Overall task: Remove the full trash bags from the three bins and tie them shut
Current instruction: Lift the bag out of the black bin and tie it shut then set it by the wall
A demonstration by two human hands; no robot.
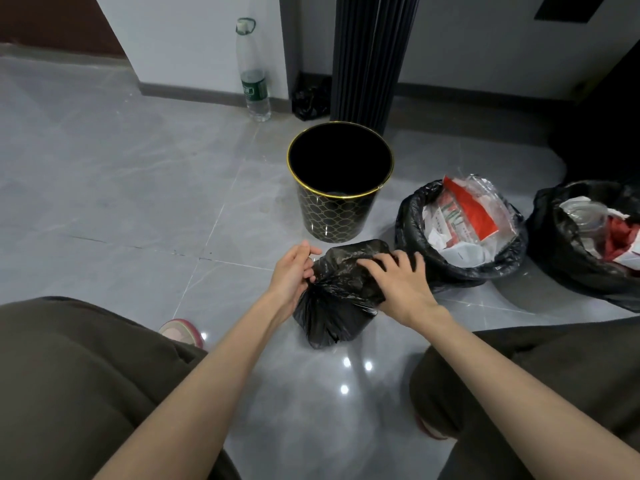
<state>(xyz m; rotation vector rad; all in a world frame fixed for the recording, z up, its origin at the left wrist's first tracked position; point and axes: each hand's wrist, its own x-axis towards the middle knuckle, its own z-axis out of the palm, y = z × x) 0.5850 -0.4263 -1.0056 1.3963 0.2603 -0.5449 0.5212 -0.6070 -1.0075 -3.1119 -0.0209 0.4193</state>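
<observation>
Resting on the tiled floor (138, 168) at near centre, the removed trash bag (332, 317) is found just in front of the emptied bin (341, 209) and apart from it. Its film is drawn together into a puckered neck on its left side, and that neck is held clamped in the curled fingers of the left hand (294, 271). The right hand (398, 282) is laid over the folded-down top with fingers spread and bent. Whether film is pinched beneath it cannot be told. No knot is seen, so the tying is judged unfinished.

Risks noted:
- The neck may be lost if the left grip is eased before a loop is formed. The mouth would then reopen and the contents could be spilled.
- The film appears thin and creased, so it could be torn if pulled hard against the contents.
- Too short a tail may be left for knotting if the top is pressed down further.
- To the right, the second bag (460, 265) and the third bag (571, 268) are seen with mouths open and heaped with wrappers. The second lies just beside the right hand and could be knocked over by a careless sweep of that arm.
</observation>
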